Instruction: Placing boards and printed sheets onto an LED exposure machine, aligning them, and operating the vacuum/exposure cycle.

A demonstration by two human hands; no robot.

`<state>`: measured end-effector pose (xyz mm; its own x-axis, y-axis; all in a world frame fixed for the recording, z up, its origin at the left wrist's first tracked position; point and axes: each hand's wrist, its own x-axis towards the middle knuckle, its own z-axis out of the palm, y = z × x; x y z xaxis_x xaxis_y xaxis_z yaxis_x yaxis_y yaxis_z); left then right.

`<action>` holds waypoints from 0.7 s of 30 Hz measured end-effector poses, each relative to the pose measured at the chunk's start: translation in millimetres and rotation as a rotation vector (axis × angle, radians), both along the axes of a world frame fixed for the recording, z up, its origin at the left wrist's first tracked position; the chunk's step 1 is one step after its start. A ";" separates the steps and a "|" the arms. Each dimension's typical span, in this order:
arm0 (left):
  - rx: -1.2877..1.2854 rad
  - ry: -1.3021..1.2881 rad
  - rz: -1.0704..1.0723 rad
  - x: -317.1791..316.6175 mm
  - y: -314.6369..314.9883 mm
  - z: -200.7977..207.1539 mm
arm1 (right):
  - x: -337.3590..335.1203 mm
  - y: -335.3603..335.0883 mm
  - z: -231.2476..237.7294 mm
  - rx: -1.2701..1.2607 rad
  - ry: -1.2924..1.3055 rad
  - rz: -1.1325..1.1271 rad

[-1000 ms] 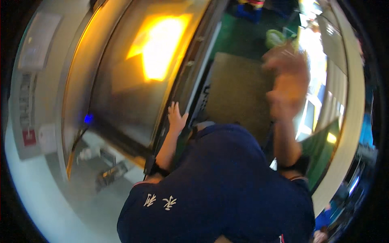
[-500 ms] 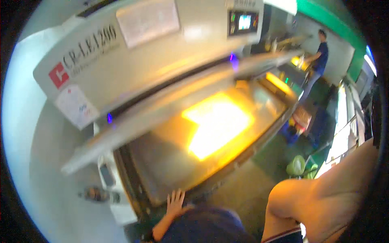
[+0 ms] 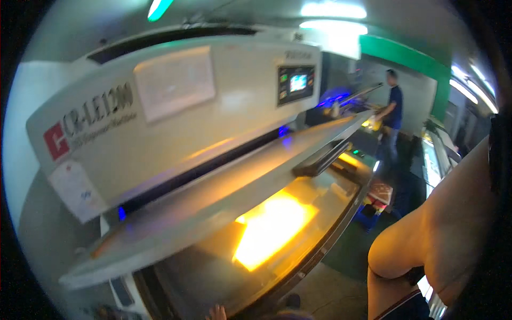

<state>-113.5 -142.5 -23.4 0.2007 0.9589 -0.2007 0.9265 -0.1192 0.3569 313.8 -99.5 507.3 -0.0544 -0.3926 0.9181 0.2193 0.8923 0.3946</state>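
My left hand (image 3: 217, 313) shows only in part at the lower edge, beside the near frame of a large exposure machine (image 3: 240, 69). Its fingers look extended, and nothing is seen in them. My right arm (image 3: 426, 240) is raised and bent at the right; the hand lies outside the picture. Bright yellow light shines through the glass bed (image 3: 202, 277) of the machine. Above the bed slants a long pale lid (image 3: 213, 208), covering the glass's far side. A dark bar (image 3: 322, 162) runs beneath the lid's right part.
A control panel with a lit screen (image 3: 297, 82) is on the machine's upper front. Under its left end lies a dark phone-like slab (image 3: 122, 290). At the far right a person in a dark shirt (image 3: 393, 106) stands by another lit table. A red-and-blue stool-like object (image 3: 377, 194) stands nearby.
The view has tilted up, so the machine sits lower in the picture. The lid has come down and covers more of the glass. My left hand has slipped mostly below the edge.
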 end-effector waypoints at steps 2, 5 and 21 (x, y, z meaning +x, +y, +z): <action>0.057 0.130 0.013 -1.8 17.4 24.2 | -1.1 19.9 4.8 -0.004 0.003 0.000; -0.447 0.109 0.070 20.5 41.0 17.9 | 9.6 43.0 0.8 -0.009 -0.011 0.020; -0.043 0.103 0.430 15.7 69.2 14.8 | 73.3 229.2 -77.2 -0.827 0.023 -0.772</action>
